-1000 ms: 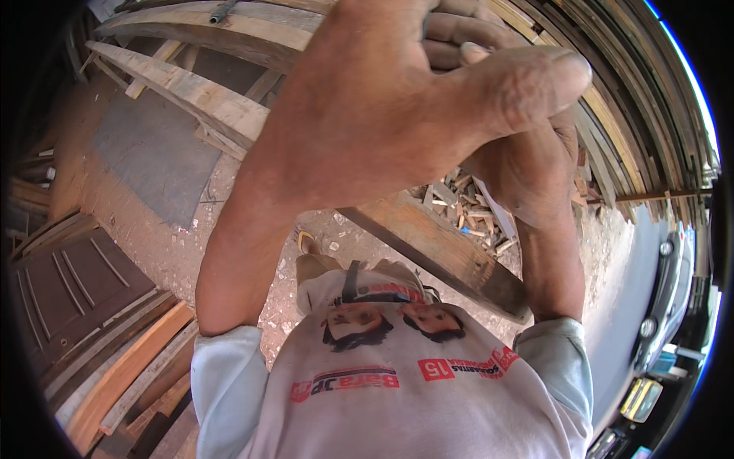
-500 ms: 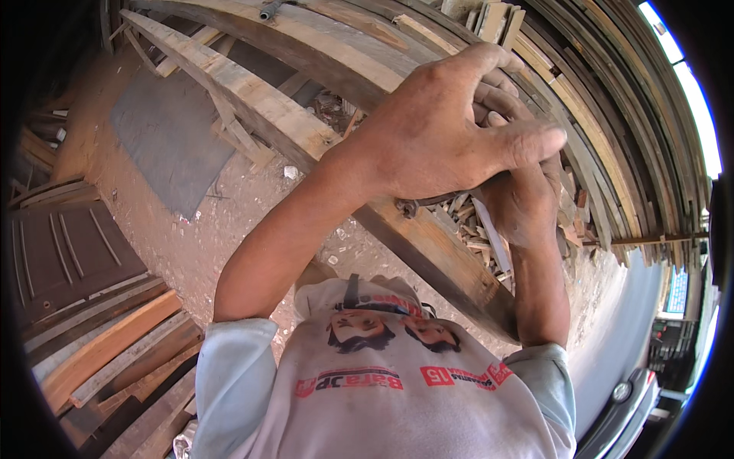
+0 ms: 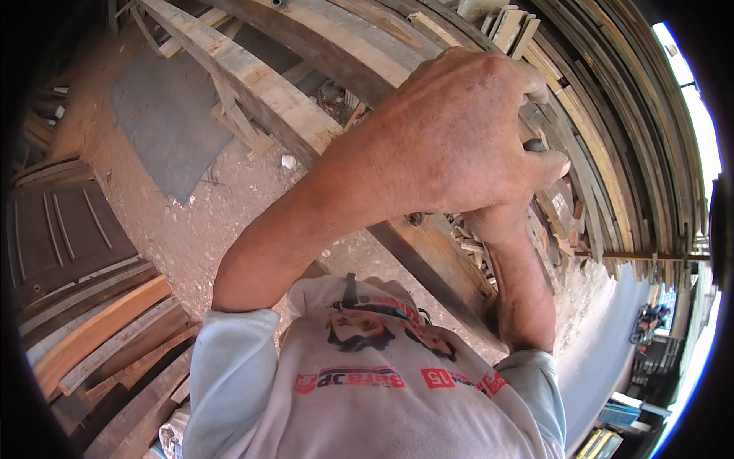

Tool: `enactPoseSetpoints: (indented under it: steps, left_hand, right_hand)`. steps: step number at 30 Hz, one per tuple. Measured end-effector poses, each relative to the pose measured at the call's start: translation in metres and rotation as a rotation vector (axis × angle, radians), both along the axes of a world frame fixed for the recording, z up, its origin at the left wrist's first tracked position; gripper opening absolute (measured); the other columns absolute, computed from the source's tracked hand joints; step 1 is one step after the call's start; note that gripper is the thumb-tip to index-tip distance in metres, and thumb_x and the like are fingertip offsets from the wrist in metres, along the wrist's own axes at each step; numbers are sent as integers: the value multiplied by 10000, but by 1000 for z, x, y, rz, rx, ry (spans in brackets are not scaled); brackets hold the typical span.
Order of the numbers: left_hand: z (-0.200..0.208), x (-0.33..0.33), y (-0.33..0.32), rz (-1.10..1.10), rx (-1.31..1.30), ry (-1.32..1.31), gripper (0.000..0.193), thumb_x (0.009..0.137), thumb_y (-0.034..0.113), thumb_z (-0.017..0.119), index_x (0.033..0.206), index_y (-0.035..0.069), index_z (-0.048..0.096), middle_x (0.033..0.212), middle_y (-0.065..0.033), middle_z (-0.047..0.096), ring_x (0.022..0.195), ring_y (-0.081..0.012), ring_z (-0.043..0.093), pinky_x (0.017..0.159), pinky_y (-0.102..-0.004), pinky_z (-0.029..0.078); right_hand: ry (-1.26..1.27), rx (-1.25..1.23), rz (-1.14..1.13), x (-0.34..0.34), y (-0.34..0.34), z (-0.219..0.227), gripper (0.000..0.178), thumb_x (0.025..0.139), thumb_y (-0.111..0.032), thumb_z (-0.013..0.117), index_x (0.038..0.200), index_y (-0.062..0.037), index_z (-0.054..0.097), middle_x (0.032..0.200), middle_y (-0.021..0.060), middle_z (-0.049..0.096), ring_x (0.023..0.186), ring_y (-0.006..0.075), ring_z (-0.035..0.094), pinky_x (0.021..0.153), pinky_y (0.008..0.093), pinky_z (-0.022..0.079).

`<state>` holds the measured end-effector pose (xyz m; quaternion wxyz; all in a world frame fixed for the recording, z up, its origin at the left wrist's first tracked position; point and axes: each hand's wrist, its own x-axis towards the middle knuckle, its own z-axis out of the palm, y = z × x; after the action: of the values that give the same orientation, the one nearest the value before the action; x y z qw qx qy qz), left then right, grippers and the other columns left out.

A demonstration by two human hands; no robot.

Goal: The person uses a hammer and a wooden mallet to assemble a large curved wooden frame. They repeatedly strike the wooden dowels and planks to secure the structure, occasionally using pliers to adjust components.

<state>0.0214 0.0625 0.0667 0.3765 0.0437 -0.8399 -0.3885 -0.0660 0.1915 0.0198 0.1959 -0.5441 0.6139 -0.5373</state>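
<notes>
Left hand (image 3: 466,130) is raised close to the camera, back of the hand up, fingers curled down into a clench; a small dark end (image 3: 535,144) of something shows at its fingertip side, but can't tell what it is or whether the hand really grips it. Right hand is almost fully hidden behind the left one, only the right forearm (image 3: 524,287) shows coming up from the sleeve, so can't tell if it's clenched or released. Both hands sit over the long wooden beam (image 3: 428,245) that runs diagonally from upper left to lower right. Just beyond the hands, a pile of small wood offcuts (image 3: 554,222) lies next to the beam. Behind that, stacked planks (image 3: 612,115) curve along the upper right. Second plank (image 3: 252,84) crosses the upper left, with a grey sheet (image 3: 164,122) lying flat on the dirt floor (image 3: 222,222) under it. Dark panelled door (image 3: 57,229) lies at left, more boards (image 3: 99,329) stacked below it. Person's light printed shirt (image 3: 359,390) fills the bottom edge.
</notes>
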Motion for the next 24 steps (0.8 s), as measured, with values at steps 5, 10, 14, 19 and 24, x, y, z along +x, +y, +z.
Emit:
enactPoseSetpoints:
  steps: [5, 10, 14, 19, 24]
  left_hand:
    - [-4, 1, -10, -154, 102, 140, 223, 722, 214, 730, 721, -7, 704, 601, -143, 658, 566, -271, 682, 645, -401, 587]
    - [-18, -6, -23, -181, 125, 196, 188, 732, 198, 709, 663, 23, 702, 545, -102, 633, 507, -240, 658, 605, -387, 576]
    - [-23, 4, -54, -237, 243, 185, 265, 774, 275, 722, 753, 11, 730, 618, -128, 666, 589, -240, 695, 638, -374, 588]
    - [-42, 20, -83, -197, 340, 212, 259, 863, 236, 689, 940, -3, 750, 806, -146, 728, 772, -183, 691, 753, -303, 553]
    - [-47, 6, -92, -177, 367, 176, 367, 894, 330, 712, 1025, -12, 736, 949, -131, 738, 909, -154, 688, 786, -300, 552]
  right_hand:
    - [197, 144, -58, -20, 1, -45, 529, 860, -69, 773, 1296, 33, 490, 1269, 155, 590, 1134, 193, 608, 870, 332, 538]
    - [262, 197, -100, -3, -19, -22, 376, 848, -9, 696, 1180, 47, 529, 1164, 167, 615, 1047, 218, 630, 822, 353, 542]
    - [426, 15, -26, 11, -57, 12, 210, 842, 54, 607, 1050, 59, 576, 1042, 182, 650, 943, 244, 661, 762, 374, 548]
    - [439, 348, 34, 13, -107, 24, 136, 847, 37, 623, 980, 64, 630, 896, 168, 683, 760, 231, 679, 640, 356, 557]
    - [456, 404, 75, 4, -120, 22, 144, 857, -9, 610, 961, 83, 648, 772, 157, 678, 661, 252, 666, 607, 363, 548]
